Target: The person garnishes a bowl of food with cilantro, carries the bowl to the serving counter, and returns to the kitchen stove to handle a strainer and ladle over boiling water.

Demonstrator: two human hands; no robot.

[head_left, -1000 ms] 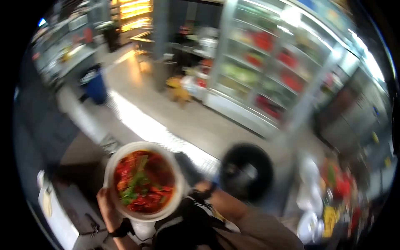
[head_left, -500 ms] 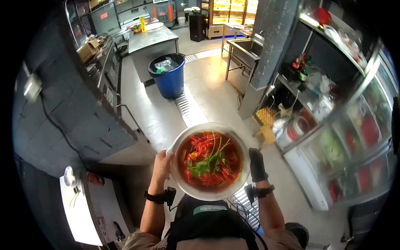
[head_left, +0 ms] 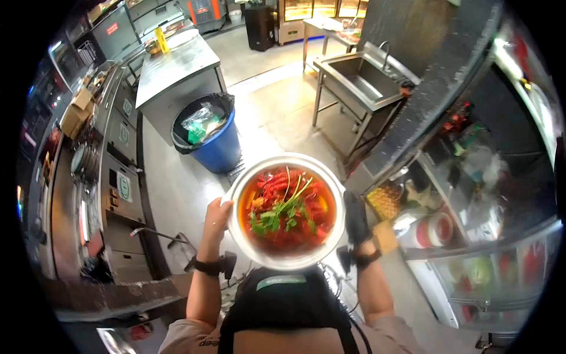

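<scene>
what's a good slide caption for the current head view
Both hands hold a white bowl of red food topped with green herbs, with a blue bin and sink beyond.

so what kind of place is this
Most likely a restaurant's back kitchen: there's a stainless steel sink on legs, a metal worktable with a big blue bin beside it, and a glass-fronted cabinet stocked with what looks like produce.

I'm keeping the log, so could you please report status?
Left hand and gloved right hand holding bowl. Red food inside, greens atop. Blue bin ahead, left.
</scene>
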